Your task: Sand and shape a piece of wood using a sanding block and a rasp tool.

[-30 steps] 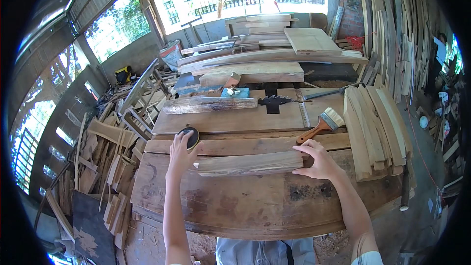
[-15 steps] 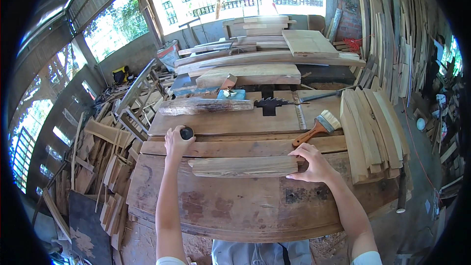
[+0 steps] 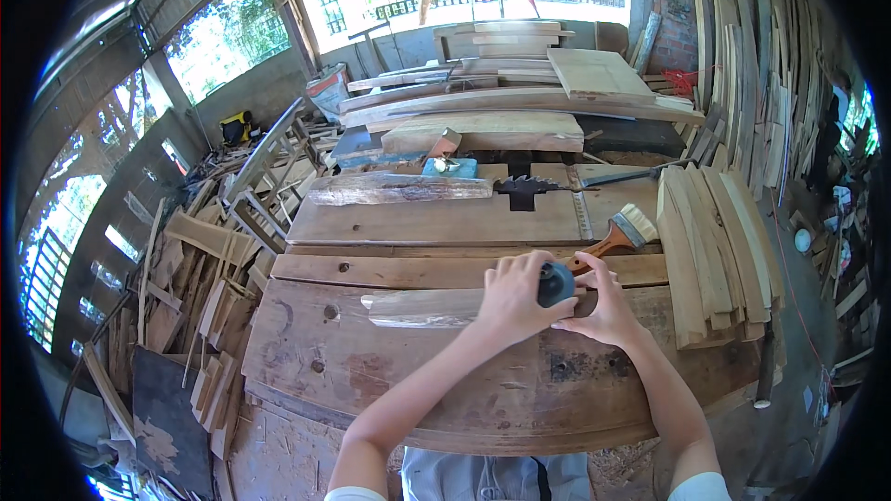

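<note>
Lying lengthwise left to right on the table (image 3: 445, 380), the wooden strip (image 3: 422, 307) is pinched at its right end by the right hand (image 3: 608, 309); near that end, the round dark disc (image 3: 557, 285) is gripped in the left hand's (image 3: 513, 297) fingers.

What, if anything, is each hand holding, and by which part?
The left hand grips a dark round object around its side. The right hand is at the wooden piece's right end; whether it grips there cannot be told.
</note>
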